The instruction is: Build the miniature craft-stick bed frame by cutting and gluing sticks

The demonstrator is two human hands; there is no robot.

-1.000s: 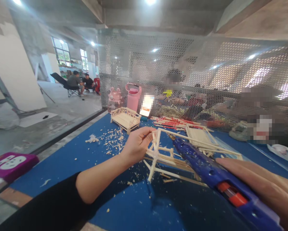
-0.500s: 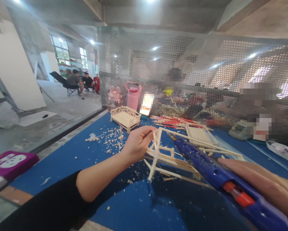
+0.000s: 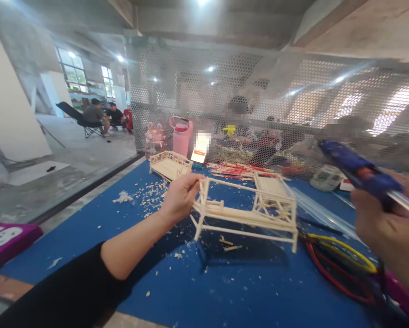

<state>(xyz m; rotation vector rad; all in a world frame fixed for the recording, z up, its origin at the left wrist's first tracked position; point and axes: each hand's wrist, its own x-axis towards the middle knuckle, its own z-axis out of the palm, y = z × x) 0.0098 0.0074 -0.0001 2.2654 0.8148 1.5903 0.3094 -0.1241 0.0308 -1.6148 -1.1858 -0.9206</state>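
Note:
My left hand [image 3: 180, 197] pinches the left end post of a small bed frame built of pale wooden sticks [image 3: 248, 214], lifting it just above the blue mat [image 3: 197, 291]. My right hand [image 3: 385, 223], blurred at the right edge, is wrapped round a blue hot glue gun [image 3: 358, 171] raised well to the right of the frame, its nozzle pointing up and left.
A finished stick bed [image 3: 168, 165] stands at the mat's far left, by a pink bottle [image 3: 181, 135] and a pink toy [image 3: 155, 139]. Red-tipped sticks [image 3: 238, 171] lie at the back. Wood shavings [image 3: 150, 193] litter the mat. Red and yellow cables [image 3: 337, 264] curl at right. People sit behind a perforated screen.
The glue gun has swung up and away to the right, off the frame. The frame has turned so its long side faces me. The camera has shifted right.

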